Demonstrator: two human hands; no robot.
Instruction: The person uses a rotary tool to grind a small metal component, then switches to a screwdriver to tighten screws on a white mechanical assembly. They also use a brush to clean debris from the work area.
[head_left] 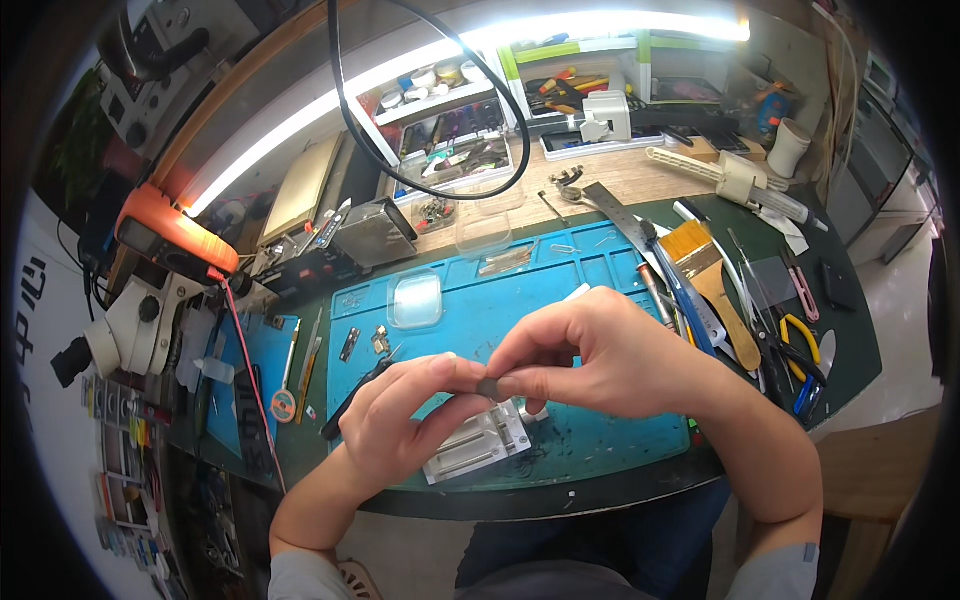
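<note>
A small dark grey round part (pixel 490 386) is pinched between the fingertips of the left hand (pixel 405 410) and the right hand (pixel 600 355), both grips closed on it. It is held just above a silver metal block (pixel 475 445), which lies on the blue rubber mat (pixel 590 430) on the table (pixel 850 340). Thin black tweezers (pixel 355 395) are also tucked in the left hand.

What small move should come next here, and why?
Probably lower the small dark part toward the metal fixture on the blue mat. Both hands, left hand and right hand, pinch the part between their fingertips just above the fixture, and black tweezers sit tucked in the left hand.
</note>
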